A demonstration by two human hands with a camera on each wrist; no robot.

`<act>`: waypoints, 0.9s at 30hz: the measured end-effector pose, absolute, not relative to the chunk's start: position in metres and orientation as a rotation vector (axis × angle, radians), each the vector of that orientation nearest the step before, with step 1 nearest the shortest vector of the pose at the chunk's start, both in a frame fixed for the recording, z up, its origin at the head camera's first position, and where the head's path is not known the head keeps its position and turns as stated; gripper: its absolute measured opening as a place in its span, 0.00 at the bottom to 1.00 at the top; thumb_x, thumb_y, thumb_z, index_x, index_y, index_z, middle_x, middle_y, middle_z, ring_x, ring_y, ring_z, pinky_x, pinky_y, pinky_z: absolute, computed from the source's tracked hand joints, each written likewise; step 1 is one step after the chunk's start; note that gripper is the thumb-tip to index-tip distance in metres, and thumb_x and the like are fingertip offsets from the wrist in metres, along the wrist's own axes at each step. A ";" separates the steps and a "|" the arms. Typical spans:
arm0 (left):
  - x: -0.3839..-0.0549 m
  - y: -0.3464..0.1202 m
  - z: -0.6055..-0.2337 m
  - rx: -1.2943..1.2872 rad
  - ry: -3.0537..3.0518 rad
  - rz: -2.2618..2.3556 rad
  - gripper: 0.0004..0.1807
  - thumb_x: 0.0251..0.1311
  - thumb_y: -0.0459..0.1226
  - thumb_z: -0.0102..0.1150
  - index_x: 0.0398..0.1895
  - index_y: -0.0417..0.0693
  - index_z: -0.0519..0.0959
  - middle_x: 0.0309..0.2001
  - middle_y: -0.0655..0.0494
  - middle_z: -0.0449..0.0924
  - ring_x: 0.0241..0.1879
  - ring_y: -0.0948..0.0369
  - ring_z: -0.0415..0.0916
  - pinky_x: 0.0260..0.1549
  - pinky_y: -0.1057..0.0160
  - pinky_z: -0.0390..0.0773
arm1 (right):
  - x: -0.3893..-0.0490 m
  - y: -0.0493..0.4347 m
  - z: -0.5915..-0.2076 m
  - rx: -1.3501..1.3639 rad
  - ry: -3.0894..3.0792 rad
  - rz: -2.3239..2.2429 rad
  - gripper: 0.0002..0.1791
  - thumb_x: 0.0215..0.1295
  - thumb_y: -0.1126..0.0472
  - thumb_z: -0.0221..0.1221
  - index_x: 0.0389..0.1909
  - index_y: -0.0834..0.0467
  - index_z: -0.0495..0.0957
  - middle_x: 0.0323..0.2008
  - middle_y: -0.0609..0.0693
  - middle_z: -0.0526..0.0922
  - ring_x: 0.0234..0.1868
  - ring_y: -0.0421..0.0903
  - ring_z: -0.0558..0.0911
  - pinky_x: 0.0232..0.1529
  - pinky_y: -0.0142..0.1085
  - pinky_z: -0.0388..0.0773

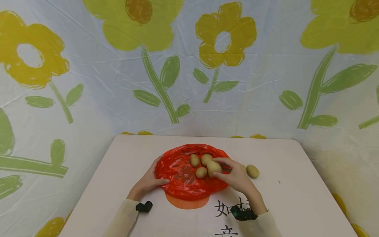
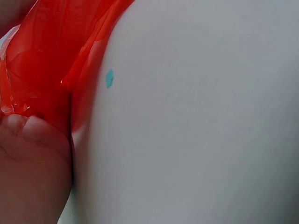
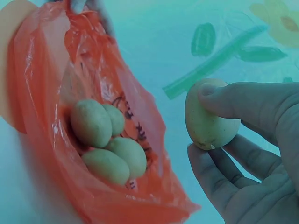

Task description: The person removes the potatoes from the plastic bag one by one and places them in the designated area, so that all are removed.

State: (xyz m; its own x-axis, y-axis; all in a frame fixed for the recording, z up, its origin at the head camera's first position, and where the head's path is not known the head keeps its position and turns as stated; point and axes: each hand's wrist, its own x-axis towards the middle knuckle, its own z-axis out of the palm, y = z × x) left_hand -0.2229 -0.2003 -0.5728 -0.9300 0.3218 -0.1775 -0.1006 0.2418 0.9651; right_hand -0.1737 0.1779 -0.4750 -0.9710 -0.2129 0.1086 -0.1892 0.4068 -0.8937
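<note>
A red plastic bag (image 1: 180, 177) lies spread on the table with its mouth gaping. My left hand (image 1: 149, 180) grips its left edge, the thumb over the near side; in the left wrist view the palm is against the red film. Between the thumb and fingers of my right hand (image 1: 239, 178) is a potato (image 3: 205, 116), pinched over the bag's right part. Several more potatoes (image 3: 91, 123) rest together inside the bag. To the right of the bag, a loose potato (image 1: 253, 171) lies on the table, with another (image 1: 243, 168) partly hidden behind my right hand.
The pale table (image 1: 284, 204) bears an orange round print (image 1: 186, 203) and black characters (image 1: 222, 208) near its front. A flowered cloth (image 1: 251, 98) hangs behind and at both sides. Dark bands (image 1: 144, 206) circle both wrists.
</note>
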 end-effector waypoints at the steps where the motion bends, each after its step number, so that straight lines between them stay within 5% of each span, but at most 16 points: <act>1: -0.223 -0.200 -0.573 0.209 2.180 1.735 0.62 0.50 0.38 0.79 0.82 0.70 0.47 0.82 0.55 0.49 0.78 0.46 0.56 0.67 0.50 0.76 | -0.172 0.180 -0.475 -0.379 2.618 -1.671 0.25 0.59 0.61 0.74 0.59 0.50 0.82 0.57 0.52 0.84 0.54 0.56 0.85 0.55 0.49 0.85; 6: -0.223 -0.200 -0.574 0.222 2.176 1.738 0.62 0.51 0.38 0.79 0.82 0.71 0.47 0.82 0.56 0.49 0.78 0.46 0.55 0.68 0.48 0.74 | -0.165 0.191 -0.476 -0.402 2.642 -1.717 0.25 0.61 0.62 0.73 0.59 0.53 0.82 0.56 0.53 0.84 0.54 0.54 0.84 0.54 0.38 0.85; 17: -0.223 -0.200 -0.572 0.215 2.187 1.734 0.62 0.50 0.38 0.79 0.82 0.71 0.47 0.82 0.58 0.50 0.78 0.48 0.54 0.70 0.46 0.72 | -0.158 0.215 -0.478 -0.305 2.745 -1.721 0.25 0.64 0.64 0.70 0.63 0.57 0.79 0.59 0.59 0.82 0.56 0.58 0.85 0.54 0.44 0.86; 27: -0.222 -0.199 -0.572 0.204 2.190 1.733 0.62 0.50 0.38 0.79 0.82 0.71 0.47 0.82 0.57 0.51 0.79 0.47 0.54 0.71 0.45 0.71 | -0.152 0.240 -0.481 -0.139 2.873 -1.630 0.27 0.64 0.61 0.71 0.64 0.57 0.78 0.60 0.58 0.82 0.56 0.58 0.84 0.52 0.24 0.82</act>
State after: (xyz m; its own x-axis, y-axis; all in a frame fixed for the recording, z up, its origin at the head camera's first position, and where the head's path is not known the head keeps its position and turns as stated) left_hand -0.2224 -0.1992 -0.5716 -0.9321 0.3177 -0.1741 -0.0964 0.2458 0.9645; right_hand -0.1518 0.2403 -0.4813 -0.9831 0.0082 0.1831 -0.1530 0.5135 -0.8444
